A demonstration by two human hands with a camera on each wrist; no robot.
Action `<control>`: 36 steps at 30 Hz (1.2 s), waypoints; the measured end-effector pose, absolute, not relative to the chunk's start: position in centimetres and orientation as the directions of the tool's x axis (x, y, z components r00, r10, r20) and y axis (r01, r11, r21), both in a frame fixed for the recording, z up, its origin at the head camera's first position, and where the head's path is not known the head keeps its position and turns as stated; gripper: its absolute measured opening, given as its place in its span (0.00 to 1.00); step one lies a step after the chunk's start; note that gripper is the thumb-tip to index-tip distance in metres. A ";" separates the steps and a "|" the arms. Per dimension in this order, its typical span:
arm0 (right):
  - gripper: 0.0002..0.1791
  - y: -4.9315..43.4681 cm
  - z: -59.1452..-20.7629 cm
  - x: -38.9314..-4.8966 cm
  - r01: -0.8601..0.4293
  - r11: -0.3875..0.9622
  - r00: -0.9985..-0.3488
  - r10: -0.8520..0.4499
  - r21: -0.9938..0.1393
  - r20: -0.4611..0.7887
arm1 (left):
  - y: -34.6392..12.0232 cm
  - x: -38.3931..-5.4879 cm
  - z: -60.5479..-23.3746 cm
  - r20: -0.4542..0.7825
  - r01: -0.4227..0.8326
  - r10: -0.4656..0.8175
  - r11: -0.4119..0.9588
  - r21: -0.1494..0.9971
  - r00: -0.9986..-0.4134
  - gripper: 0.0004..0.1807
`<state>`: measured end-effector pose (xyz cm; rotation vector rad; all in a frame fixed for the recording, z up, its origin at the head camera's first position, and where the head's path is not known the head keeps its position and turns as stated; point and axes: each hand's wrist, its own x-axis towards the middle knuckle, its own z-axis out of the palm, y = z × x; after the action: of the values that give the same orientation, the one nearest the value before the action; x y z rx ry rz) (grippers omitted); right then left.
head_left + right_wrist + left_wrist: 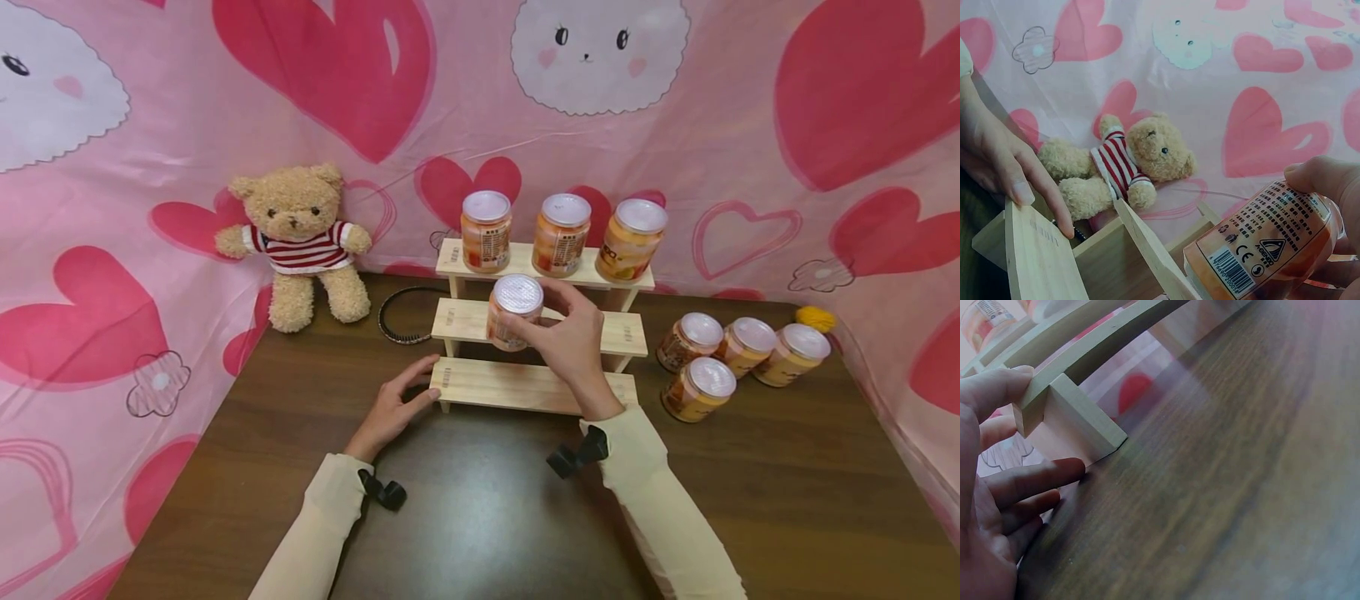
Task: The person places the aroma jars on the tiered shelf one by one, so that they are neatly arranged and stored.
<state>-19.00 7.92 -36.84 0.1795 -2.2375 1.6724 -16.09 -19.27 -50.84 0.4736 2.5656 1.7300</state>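
In the head view my right hand [566, 333] grips a jar [508, 321] with a pale lid and orange label, upright over the left part of the middle step [461, 318] of a three-tier wooden stand. The right wrist view shows the jar's [1260, 250] barcode and printed text close to the middle board. My left hand [393, 408] holds the left end of the lowest step [517, 385], thumb at the front edge and a finger at the back. Left wrist view: the lower fingers [1035, 481] extend beside the stand's leg [1079, 419].
Three similar jars stand on the top step, such as the left one [486, 233]. Several more jars [699, 390] cluster on the table right of the stand. A teddy bear [300, 221], a dark headband [386, 317] and a yellow ball [815, 318] lie around it, before a pink cloth backdrop [465, 133].
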 end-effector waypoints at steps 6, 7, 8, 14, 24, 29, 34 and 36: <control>0.33 7.0 -36.8 -19.6 -0.332 0.309 -0.921 0.096 -0.891 0.377 | -19.3 -16.2 -51.0 0.158 0.243 0.254 0.351 0.904 -0.954 0.29; 0.33 6.9 -36.8 -19.7 -0.336 0.310 -0.921 0.092 -0.889 0.380 | -19.3 -16.2 -51.0 0.157 0.242 0.253 0.352 0.904 -0.954 0.29; 0.32 6.7 -36.8 -19.8 -0.340 0.309 -0.919 0.090 -0.888 0.383 | -19.3 -16.1 -50.9 0.157 0.241 0.252 0.351 0.905 -0.955 0.29; 0.32 5.9 -36.9 -20.3 -0.355 0.333 -0.913 0.076 -0.873 0.400 | -19.3 -16.1 -50.7 0.157 0.242 0.251 0.357 0.902 -0.955 0.30; 0.33 5.0 -37.2 -20.9 -0.329 0.391 -0.921 0.068 -0.860 0.383 | -19.1 -16.0 -50.4 0.150 0.237 0.259 0.349 0.907 -0.954 0.30; 0.33 4.7 -37.1 -21.1 -0.327 0.392 -0.922 0.069 -0.860 0.382 | -19.1 -16.0 -50.4 0.140 0.227 0.257 0.349 0.909 -0.956 0.30; 0.33 4.5 -37.1 -21.3 -0.333 0.400 -0.921 0.057 -0.854 0.386 | -19.2 -16.0 -50.5 0.134 0.222 0.254 0.356 0.908 -0.958 0.30; 0.33 4.4 -37.0 -21.3 -0.330 0.404 -0.923 0.051 -0.853 0.381 | -19.2 -16.0 -50.5 0.139 0.226 0.254 0.355 0.907 -0.957 0.30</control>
<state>-21.34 4.43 -37.04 0.2413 -2.3194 1.5260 -16.05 -19.20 -50.51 0.4548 2.5646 1.7098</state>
